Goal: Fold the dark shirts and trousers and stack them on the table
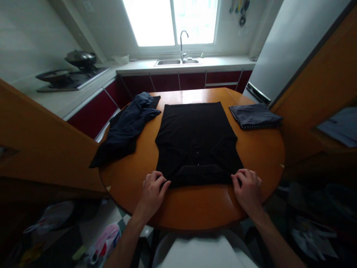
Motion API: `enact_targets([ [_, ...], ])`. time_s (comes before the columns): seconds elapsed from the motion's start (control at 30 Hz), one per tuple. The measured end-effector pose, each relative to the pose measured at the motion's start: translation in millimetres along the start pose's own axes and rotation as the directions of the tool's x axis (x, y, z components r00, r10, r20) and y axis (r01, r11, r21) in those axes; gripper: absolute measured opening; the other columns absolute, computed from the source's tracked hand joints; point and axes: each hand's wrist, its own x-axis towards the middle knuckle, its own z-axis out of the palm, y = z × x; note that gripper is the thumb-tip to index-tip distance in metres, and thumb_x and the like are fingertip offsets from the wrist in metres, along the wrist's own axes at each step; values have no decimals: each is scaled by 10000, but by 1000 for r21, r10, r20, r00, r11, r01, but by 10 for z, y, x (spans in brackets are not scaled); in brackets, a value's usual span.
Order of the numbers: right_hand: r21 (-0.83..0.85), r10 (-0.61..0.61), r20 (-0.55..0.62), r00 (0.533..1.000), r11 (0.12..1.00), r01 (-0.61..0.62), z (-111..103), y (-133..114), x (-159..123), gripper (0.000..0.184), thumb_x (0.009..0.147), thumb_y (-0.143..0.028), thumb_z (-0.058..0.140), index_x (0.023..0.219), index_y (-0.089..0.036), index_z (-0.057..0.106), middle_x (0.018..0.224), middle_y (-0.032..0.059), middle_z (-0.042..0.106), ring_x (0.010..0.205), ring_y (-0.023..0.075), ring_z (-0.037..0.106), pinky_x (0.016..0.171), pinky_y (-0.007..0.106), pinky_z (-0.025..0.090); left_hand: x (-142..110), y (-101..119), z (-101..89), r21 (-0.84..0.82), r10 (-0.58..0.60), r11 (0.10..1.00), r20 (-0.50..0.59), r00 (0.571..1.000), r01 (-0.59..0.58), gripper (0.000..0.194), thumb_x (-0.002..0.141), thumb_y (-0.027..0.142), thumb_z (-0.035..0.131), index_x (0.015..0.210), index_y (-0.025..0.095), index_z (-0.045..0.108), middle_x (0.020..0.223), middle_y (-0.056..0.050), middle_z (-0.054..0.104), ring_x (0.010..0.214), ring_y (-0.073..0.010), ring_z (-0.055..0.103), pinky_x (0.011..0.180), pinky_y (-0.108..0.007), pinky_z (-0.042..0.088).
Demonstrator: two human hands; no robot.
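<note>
A black collared shirt (196, 130) lies spread flat on the wooden table (200, 208), its collar towards me and small buttons showing near the middle. At the shirt's near left corner, my left hand (153, 190) pinches the cloth between thumb and fingers. My right hand (247, 188) grips the near right corner in the same way. Both sleeves seem tucked in or folded under; I cannot tell which.
Rumpled dark blue and black clothes (125, 124) lie at the table's left, partly over its edge. Folded grey and dotted clothes (256, 115) sit at the right. Beyond are a sink (169, 62), a stove with a wok (55, 76) and a fridge (298, 48).
</note>
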Motion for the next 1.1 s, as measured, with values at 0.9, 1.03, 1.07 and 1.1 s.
enact_targets([
  [0.9, 75, -327, 267, 906, 945, 319, 227, -487, 33, 725, 1030, -453, 418, 1629, -143, 153, 1661, 139, 247, 1552, 267, 183, 1249, 554, 115, 57, 732, 395, 223, 161, 962, 8, 987, -159, 642, 1044, 401, 386, 1615, 157, 221, 1649, -147, 280, 1551, -298, 187, 1232, -643, 94],
  [1.03, -7, -264, 249, 932, 962, 274, 179, -370, -6, 736, 1035, -473, 391, 1631, -132, 126, 1667, 150, 216, 1555, 276, 168, 1246, 579, 57, -41, 623, 409, 271, 58, 962, -49, 997, -43, 697, 1043, 483, 333, 1618, 112, 198, 1639, -199, 276, 1540, -329, 218, 1212, -673, 68],
  [1.07, -25, -247, 242, 938, 965, 260, 173, -339, -24, 732, 1037, -469, 382, 1631, -129, 124, 1665, 155, 222, 1555, 280, 169, 1242, 589, 51, -65, 589, 407, 280, 35, 960, -58, 998, -17, 705, 1043, 496, 317, 1616, 102, 201, 1636, -206, 278, 1538, -332, 222, 1211, -672, 71],
  [1.1, -44, -231, 237, 944, 968, 247, 169, -305, -41, 728, 1038, -468, 373, 1630, -124, 126, 1662, 160, 229, 1554, 285, 170, 1238, 601, 48, -89, 555, 401, 287, 14, 958, -66, 998, 5, 712, 1043, 508, 303, 1614, 95, 205, 1634, -211, 281, 1537, -335, 224, 1210, -671, 75],
])
